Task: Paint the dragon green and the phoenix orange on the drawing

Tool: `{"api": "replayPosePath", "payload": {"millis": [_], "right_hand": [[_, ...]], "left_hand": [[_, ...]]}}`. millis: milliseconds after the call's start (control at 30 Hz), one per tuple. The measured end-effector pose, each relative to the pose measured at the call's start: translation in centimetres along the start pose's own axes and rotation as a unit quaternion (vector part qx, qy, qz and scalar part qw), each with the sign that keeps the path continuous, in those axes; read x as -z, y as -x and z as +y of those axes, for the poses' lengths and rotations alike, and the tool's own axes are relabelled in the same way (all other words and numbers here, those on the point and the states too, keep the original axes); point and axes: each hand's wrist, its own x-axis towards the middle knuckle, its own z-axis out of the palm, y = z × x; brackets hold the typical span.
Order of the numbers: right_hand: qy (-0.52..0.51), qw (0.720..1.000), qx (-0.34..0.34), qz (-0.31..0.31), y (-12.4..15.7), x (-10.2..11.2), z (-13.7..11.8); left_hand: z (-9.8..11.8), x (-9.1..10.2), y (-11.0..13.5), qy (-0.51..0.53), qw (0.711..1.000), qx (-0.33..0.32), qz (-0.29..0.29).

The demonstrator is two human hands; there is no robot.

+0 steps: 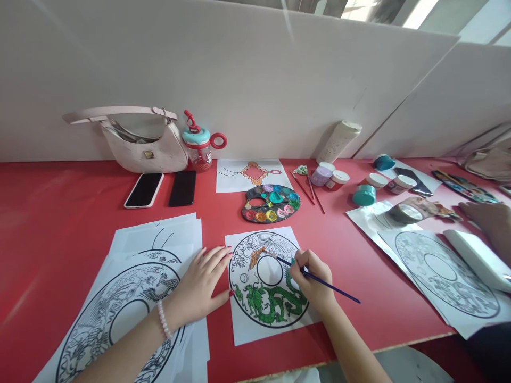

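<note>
My right hand (313,282) is closed round a thin blue paintbrush (331,284), whose tip touches an orange bird on a round line drawing (266,250). That sheet also has a green painted dragon (271,302) along its lower half. My left hand (202,284) lies flat with fingers spread, pressing the left edge of the sheet and a stack of uncoloured drawings (131,298). A dark palette (271,203) with several wet colours sits just beyond the sheet.
On the red table (59,223) stand a pink handbag (139,141), a small bottle (199,143), two phones (144,190), paint jars (335,180) and spare brushes (307,187). Another person's hand (491,221) rests at the right near more drawings (443,274).
</note>
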Motion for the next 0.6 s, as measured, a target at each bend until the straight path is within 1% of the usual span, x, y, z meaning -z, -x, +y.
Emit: {"api": "replayPosePath", "payload": {"millis": [133, 300, 500, 600], "right_hand": [[0.002, 1.0, -0.006, 0.012, 0.12, 0.0, 0.24], [-0.014, 1.0, -0.004, 0.002, 0.15, 0.02, 0.29], [-0.022, 1.0, -0.01, 0.01, 0.22, 0.08, 0.52], [-0.024, 1.0, -0.008, 0.002, 0.22, 0.05, 0.58]], "left_hand": [[0.14, 0.06, 0.01, 0.002, 1.0, 0.0, 0.002], [0.06, 0.07, -0.14, 0.001, 1.0, 0.001, 0.002], [0.06, 0.13, -0.12, 0.0, 1.0, -0.004, 0.008], [0.1, 0.13, -0.13, 0.001, 1.0, -0.002, 0.007]]}}
